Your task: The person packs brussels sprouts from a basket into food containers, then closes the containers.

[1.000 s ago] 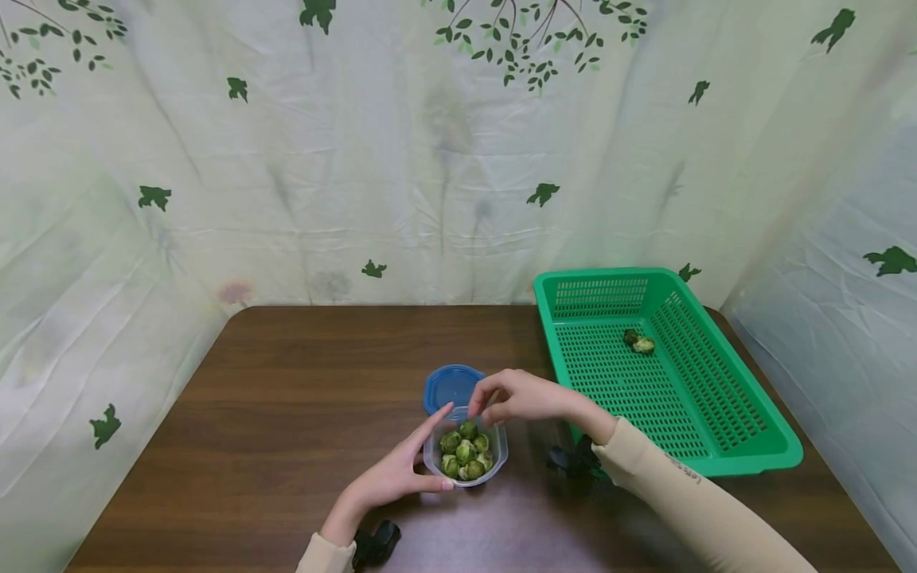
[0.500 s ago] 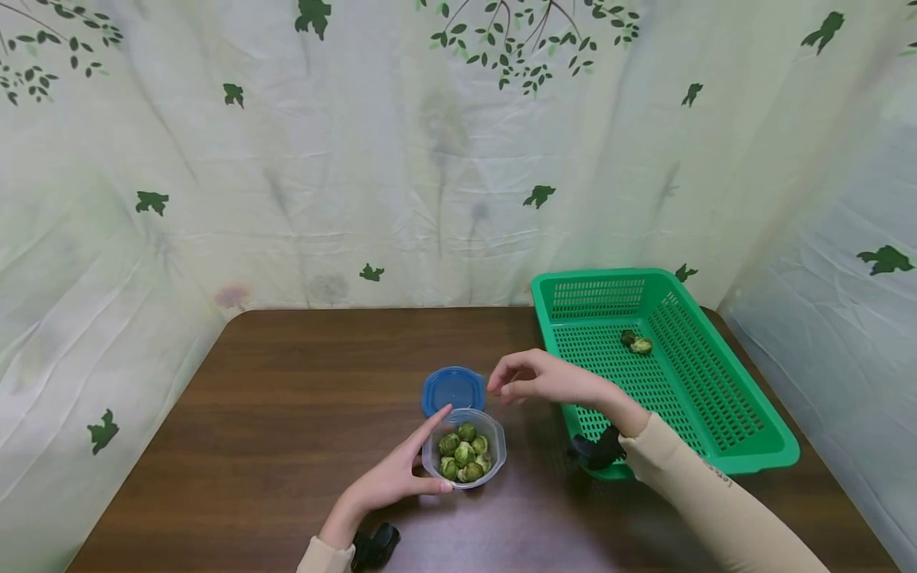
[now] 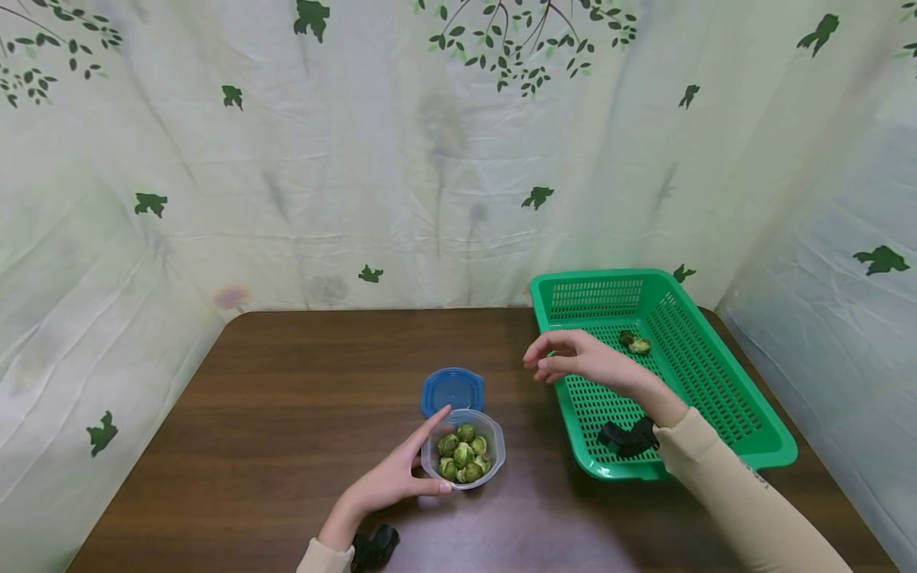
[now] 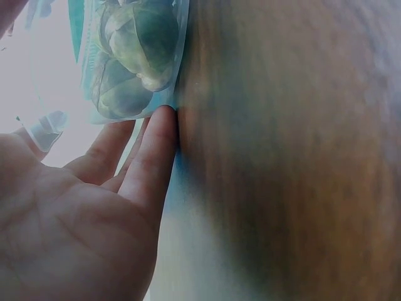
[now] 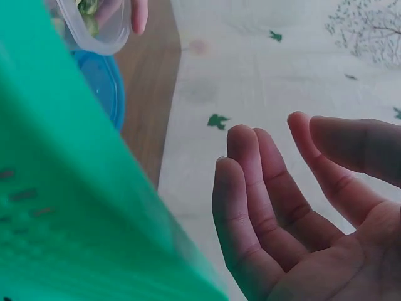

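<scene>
A clear plastic container (image 3: 499, 458) with several Brussels sprouts (image 3: 463, 454) in it stands on the table. My left hand (image 3: 390, 481) holds it from the left side, thumb at the near rim and index finger at the far rim. In the left wrist view, fingertips touch the container's wall near the sprouts (image 4: 141, 41). My right hand (image 3: 583, 358) is in the air over the left edge of the green basket (image 3: 716, 430), fingers loosely bent. Nothing is between its fingers (image 5: 276, 182) in the right wrist view.
A blue lid (image 3: 453, 390) lies just behind the container. Two sprouts (image 3: 634, 343), one darker, lie in the basket at the right of the brown table (image 3: 308, 382). A leaf-patterned curtain (image 3: 401, 159) hangs behind and at both sides.
My right hand has moved from above the container to the right and back, to the basket's left edge. The left hand and container stay in place.
</scene>
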The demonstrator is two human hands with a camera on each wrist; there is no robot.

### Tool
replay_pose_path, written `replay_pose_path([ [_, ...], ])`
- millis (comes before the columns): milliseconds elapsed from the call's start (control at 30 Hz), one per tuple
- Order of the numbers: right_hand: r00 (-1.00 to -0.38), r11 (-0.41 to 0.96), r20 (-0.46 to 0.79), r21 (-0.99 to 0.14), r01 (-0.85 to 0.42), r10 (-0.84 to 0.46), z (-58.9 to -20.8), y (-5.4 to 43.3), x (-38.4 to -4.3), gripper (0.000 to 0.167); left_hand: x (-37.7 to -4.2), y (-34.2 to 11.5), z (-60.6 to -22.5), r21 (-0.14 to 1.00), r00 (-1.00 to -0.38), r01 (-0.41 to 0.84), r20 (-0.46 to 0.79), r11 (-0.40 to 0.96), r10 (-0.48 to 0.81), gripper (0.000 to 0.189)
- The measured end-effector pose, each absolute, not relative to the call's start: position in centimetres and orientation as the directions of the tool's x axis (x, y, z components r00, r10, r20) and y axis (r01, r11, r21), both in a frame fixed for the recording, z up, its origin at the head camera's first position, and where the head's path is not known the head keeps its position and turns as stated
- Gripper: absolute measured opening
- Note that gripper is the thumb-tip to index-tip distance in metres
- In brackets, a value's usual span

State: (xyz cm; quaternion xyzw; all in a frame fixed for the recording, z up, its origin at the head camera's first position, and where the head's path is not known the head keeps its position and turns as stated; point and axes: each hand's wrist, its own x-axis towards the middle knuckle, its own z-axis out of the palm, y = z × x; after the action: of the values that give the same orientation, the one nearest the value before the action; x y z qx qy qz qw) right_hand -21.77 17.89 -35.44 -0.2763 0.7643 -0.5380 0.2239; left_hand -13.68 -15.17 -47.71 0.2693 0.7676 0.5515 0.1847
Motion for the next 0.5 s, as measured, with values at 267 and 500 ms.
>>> replay_pose_path([
  [267,-0.766,0.239,-0.029,-0.957,-0.164,-0.642,-35.8,19.8,-22.1,0.020,-13.7,-15.2,-47.9,0.945,-0.792,0.195,-0.005,0.262,0.610,0.097],
  [500,-0.788,0.220,-0.007,-0.962,-0.164,-0.615,-36.5,21.8,-22.8,0.021,-13.7,-15.3,-47.9,0.945,-0.787,0.206,0.006,0.254,0.617,0.096],
])
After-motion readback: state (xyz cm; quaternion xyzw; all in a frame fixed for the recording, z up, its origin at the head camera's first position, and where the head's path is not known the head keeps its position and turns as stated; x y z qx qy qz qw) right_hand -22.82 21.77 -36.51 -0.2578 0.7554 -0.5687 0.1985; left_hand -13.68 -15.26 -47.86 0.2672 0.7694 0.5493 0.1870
